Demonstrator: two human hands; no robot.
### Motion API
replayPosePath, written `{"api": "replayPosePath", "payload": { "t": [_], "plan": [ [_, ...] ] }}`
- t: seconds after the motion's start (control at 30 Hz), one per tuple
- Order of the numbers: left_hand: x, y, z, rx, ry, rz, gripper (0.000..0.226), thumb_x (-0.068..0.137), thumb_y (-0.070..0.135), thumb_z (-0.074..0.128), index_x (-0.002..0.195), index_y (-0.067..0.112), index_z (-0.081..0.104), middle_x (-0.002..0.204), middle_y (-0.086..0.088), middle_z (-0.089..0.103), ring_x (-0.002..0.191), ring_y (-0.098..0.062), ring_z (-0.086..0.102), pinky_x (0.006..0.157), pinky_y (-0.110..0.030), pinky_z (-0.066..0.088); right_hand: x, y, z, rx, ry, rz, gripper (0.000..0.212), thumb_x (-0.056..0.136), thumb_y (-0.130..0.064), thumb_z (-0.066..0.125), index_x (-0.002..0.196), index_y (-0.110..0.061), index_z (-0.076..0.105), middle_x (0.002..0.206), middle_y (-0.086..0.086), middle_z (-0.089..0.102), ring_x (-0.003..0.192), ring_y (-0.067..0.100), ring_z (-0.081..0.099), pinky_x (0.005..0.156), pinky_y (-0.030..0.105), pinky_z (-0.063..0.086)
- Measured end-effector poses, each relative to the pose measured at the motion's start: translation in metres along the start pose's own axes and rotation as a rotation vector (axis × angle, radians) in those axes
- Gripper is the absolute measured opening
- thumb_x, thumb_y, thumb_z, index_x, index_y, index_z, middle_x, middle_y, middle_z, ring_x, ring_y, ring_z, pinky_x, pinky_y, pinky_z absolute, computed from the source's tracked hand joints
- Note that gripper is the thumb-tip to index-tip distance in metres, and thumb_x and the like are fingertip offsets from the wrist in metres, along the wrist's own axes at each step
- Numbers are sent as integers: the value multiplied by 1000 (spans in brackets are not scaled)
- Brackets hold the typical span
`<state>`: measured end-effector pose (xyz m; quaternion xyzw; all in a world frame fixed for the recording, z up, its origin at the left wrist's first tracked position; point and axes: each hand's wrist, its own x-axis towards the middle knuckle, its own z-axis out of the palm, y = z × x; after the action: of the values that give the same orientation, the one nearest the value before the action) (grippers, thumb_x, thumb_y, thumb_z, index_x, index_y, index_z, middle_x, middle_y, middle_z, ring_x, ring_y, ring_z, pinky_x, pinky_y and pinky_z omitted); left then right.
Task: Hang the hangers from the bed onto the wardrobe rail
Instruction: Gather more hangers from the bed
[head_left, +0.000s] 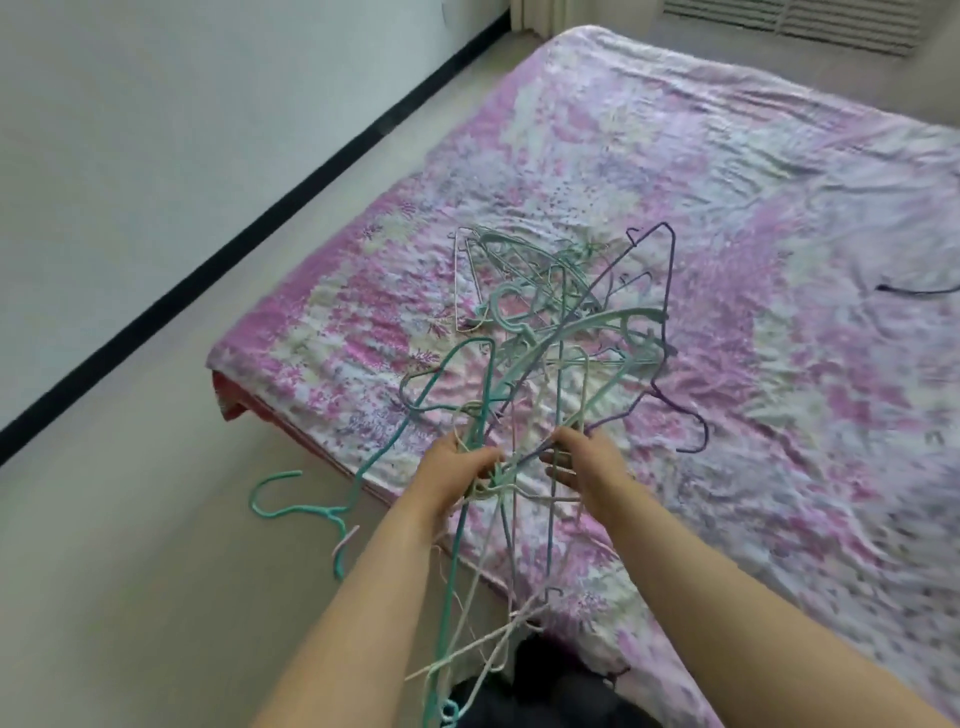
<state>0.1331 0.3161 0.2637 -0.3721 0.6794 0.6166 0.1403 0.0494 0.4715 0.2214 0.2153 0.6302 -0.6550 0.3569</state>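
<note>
A tangled bundle of hangers (524, 364) in teal, white, pale green and purple rises over the bed's near corner. My left hand (457, 467) grips several of the wires at the bundle's lower left. My right hand (582, 462) holds the wires at its lower right, fingers curled around them. Some hangers dangle below my hands toward the floor, one teal hook (270, 499) sticking out to the left. More pale green hangers (498, 270) lie on the bed beyond the bundle. No wardrobe rail is in view.
The bed (779, 208) has a pink and white floral sheet and fills the right side. One dark hanger (914, 290) lies at its far right edge. Beige floor (130, 519) runs along the left, bounded by a white wall with a black skirting (260, 234).
</note>
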Motion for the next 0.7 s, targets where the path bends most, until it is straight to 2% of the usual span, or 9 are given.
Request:
{"api": "replayPosePath", "payload": {
  "t": [0.07, 0.17, 0.27, 0.33, 0.4, 0.53, 0.6, 0.67, 0.7],
  "plan": [
    [-16, -6, -11, -20, 2, 39, 47, 63, 37, 80, 100, 11, 68, 91, -10, 72, 77, -20, 66, 66, -34, 53, -14, 3, 11, -78, -42, -26, 7, 90, -6, 52, 97, -7, 53, 85, 14, 61, 67, 21, 63, 53, 26, 50],
    [-35, -14, -28, -84, 48, 92, 29, 74, 16, 79, 98, 13, 63, 86, -8, 70, 74, -19, 65, 58, -28, 49, -29, 11, 29, -116, -24, -100, 4, 92, -5, 50, 93, -5, 54, 85, 17, 62, 68, 25, 63, 50, 25, 49],
    [-52, -27, -43, -128, 66, 127, 24, 76, 21, 79, 95, 15, 68, 90, -6, 74, 84, -24, 67, 71, -37, 53, -44, 22, 46, -165, 23, -151, 12, 92, -10, 52, 101, -2, 55, 90, 17, 64, 72, 26, 64, 55, 27, 50],
    [-66, -33, -54, -124, 110, 126, 7, 84, 25, 73, 83, 20, 68, 77, 1, 69, 72, -19, 62, 62, -28, 50, -56, 30, 55, -234, 13, -191, 13, 93, -15, 53, 98, -4, 57, 89, 17, 61, 74, 25, 60, 61, 32, 52],
    [-74, -46, -66, -134, 145, 127, 15, 87, 26, 70, 73, 21, 66, 63, 1, 63, 56, -15, 54, 47, -19, 42, -73, 36, 63, -342, 28, -243, 17, 95, -21, 52, 97, -5, 57, 85, 11, 59, 74, 23, 58, 61, 35, 51],
    [-91, -75, -88, -165, 237, 105, 23, 83, 25, 74, 61, 20, 71, 66, -5, 67, 60, -20, 58, 50, -23, 47, -103, 47, 72, -427, 50, -307, 35, 103, -28, 36, 79, -14, 57, 70, 5, 56, 51, 17, 45, 47, 25, 33],
    [-102, -87, -100, -166, 286, 92, 13, 81, 27, 74, 71, 19, 73, 74, -6, 67, 65, -18, 59, 53, -22, 45, -115, 51, 78, -404, -32, -304, 36, 103, -32, 36, 81, -15, 60, 62, 4, 49, 45, 15, 34, 43, 23, 26],
    [-112, -101, -114, -191, 315, 72, 31, 78, 31, 76, 98, 8, 71, 78, -6, 63, 59, -10, 57, 48, -17, 41, -128, 51, 88, -386, -150, -294, 20, 100, -27, 45, 92, -16, 59, 61, 2, 44, 46, 13, 31, 42, 21, 23],
    [-119, -107, -121, -194, 350, 55, 37, 79, 31, 75, 105, 5, 68, 76, -5, 59, 56, -7, 54, 47, -14, 39, -135, 48, 96, -378, -221, -295, 10, 97, -21, 50, 93, -18, 58, 63, 2, 43, 46, 11, 31, 43, 21, 22]
  ]
}}
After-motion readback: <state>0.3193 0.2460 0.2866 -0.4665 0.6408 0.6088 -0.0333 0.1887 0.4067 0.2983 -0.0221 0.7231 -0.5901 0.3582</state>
